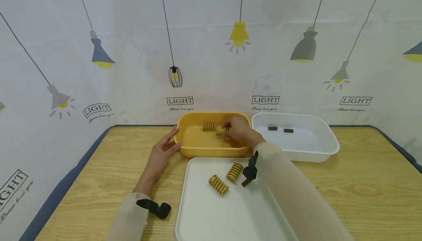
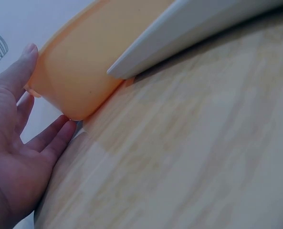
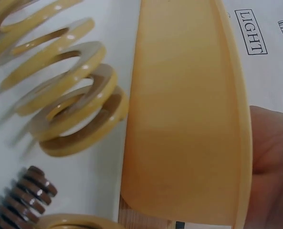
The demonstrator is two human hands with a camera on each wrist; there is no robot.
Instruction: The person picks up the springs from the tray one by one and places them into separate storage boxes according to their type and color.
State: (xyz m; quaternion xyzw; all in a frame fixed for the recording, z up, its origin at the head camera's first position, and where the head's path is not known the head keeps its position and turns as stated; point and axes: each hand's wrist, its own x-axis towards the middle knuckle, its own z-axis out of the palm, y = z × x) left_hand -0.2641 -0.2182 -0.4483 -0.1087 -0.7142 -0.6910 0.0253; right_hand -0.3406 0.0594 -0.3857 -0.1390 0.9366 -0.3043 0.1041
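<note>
My right hand (image 1: 238, 129) reaches into the yellow bin (image 1: 197, 152), its bent fingers around a yellow coil spring (image 1: 221, 134). Another yellow spring (image 1: 209, 126) lies in the bin to the left, and one more shows partly behind the fingers. In the right wrist view the bin's wall (image 3: 189, 109) hides those fingers. My left hand (image 1: 161, 155) touches the bin's left end with spread, fairly straight fingers. In the left wrist view one fingertip of the left hand (image 2: 12, 143) rests at the rim while other fingertips touch low on the wall.
A white tray (image 1: 211, 217) stands before the bin with two yellow springs (image 1: 218, 185) (image 1: 234, 173) and a small brown spring (image 3: 24, 198). The white bin (image 1: 310, 156) at the right holds two small dark springs (image 1: 272, 128) (image 1: 288, 130). A printed curtain (image 1: 211, 69) hangs behind the wooden table (image 1: 99, 175).
</note>
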